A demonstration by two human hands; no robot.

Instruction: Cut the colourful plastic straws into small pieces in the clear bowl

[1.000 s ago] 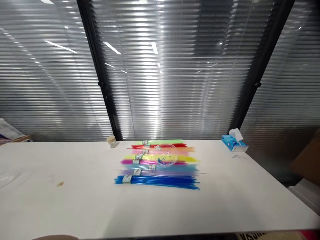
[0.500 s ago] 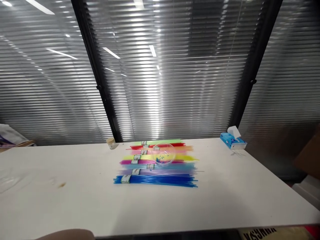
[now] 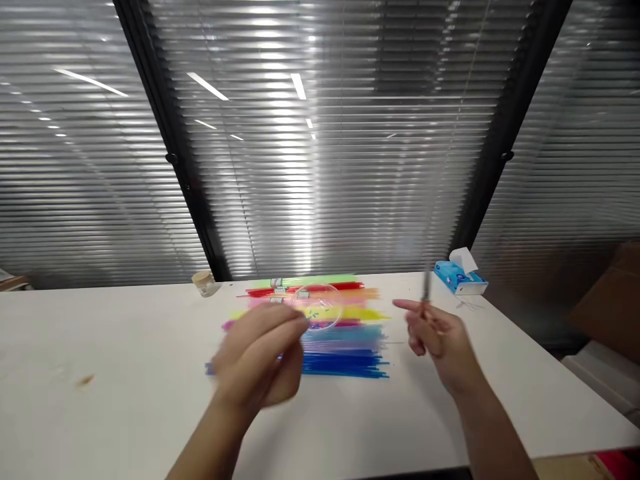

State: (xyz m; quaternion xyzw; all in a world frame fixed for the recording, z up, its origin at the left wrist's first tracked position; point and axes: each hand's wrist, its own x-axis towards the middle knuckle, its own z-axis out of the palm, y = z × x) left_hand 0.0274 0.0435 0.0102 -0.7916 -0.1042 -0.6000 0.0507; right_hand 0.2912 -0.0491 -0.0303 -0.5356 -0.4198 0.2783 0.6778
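Note:
Over the left part of the coloured straw bundles [image 3: 345, 363] is my left hand [image 3: 263, 353], fingers bent and pressed together; anything between them is too blurred to make out. My right hand [image 3: 437, 337], to the right of the bundles, grips a thin dark tool [image 3: 427, 287] that points upward and is smeared by motion. Its index finger stretches left. A clear round dish [image 3: 324, 329] with small coloured bits in it rests on the bundles, just beyond my left fingertips. The bundles lie side by side, from green at the back to dark blue at the front.
The white table [image 3: 125, 427] carries a small pale-topped cup [image 3: 204, 283] at the back and a blue tissue box [image 3: 459, 277] at the back right. A brown stain [image 3: 85, 381] marks its left side. Blinds rise behind the table; a cardboard box [image 3: 607, 300] is at the right.
Both my hands have come up into view over the table, the right one with the thin tool. The view has shifted slightly to the right.

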